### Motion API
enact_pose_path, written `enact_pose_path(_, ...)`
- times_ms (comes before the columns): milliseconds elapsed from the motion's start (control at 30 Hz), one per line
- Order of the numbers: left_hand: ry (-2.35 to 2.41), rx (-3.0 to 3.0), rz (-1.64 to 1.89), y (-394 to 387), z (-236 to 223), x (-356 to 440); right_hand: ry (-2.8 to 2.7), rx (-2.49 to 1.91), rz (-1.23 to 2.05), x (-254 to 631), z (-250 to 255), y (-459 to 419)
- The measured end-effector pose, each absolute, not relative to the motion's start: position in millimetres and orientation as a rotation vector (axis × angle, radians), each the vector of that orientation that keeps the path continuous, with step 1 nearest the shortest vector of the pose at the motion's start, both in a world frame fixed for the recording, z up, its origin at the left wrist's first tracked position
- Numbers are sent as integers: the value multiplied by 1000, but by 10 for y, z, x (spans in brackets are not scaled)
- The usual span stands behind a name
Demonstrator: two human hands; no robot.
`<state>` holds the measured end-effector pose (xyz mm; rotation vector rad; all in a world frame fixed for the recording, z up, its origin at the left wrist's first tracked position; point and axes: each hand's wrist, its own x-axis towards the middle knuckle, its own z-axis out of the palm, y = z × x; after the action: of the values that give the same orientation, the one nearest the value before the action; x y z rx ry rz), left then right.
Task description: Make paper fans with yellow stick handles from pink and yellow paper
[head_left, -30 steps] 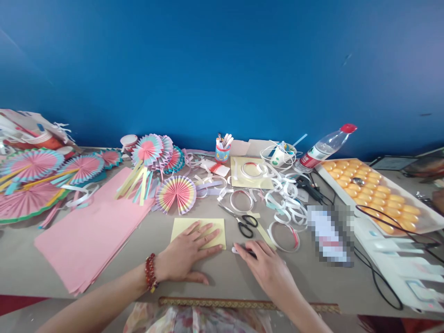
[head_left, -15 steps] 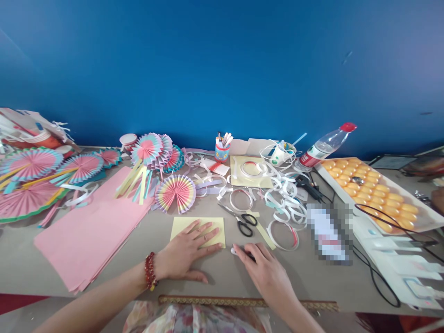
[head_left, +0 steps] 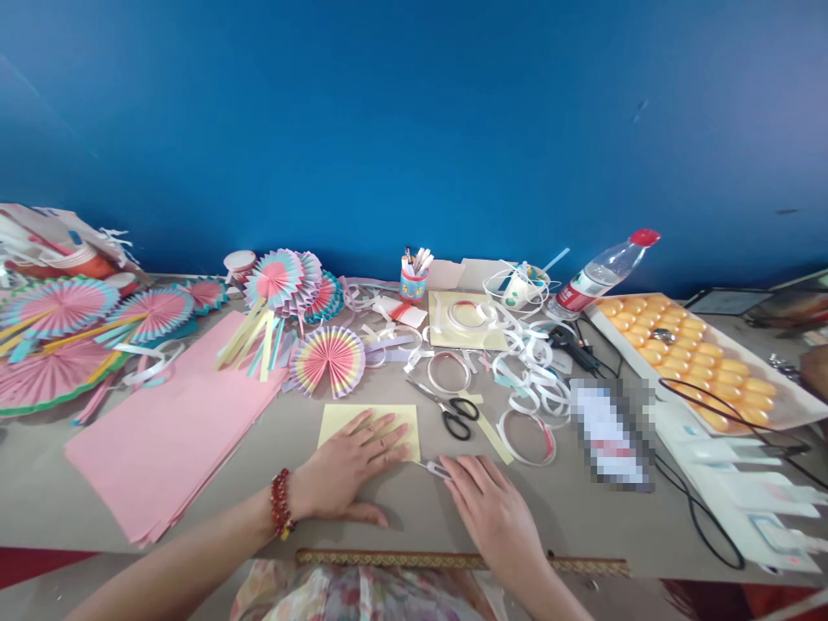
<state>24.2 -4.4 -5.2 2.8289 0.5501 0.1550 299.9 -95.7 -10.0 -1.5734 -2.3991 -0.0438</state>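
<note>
light is soft, with edges stretched and smeary.

A pale tool in the right hand bridges much of the gap toward the left hand. Bare tabletop lies to the right as far as a looped black cable; a narrower lane runs left, beside stacked pink paper. Beyond the hands, scissors, a paper fan and coiled strips crowd the way, and a tall bottle rises at far right.
</note>
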Motion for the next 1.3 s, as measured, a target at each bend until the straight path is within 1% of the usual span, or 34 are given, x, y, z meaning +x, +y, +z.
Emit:
enact_pose_path(167,545,2841,165,-44,-60,243,-2327,-1614,37,2979,-92,-984)
enact_pose_path(367,561,2810,80,-46,-40,250,-2302,-1625,55,2916,-90,-1012)
enact_pose_path(567,555,2807,118,-49,-33,252,-2356,-1557,76,2952,-60,-1016)
enact_pose_path(800,531,2847,135,-41,-51,244,-2270,-1531,102,2944,-46,-992)
enact_pose_path(1300,532,2856,112,-43,-75,239,-2263,-1458,169,2927,-63,-982)
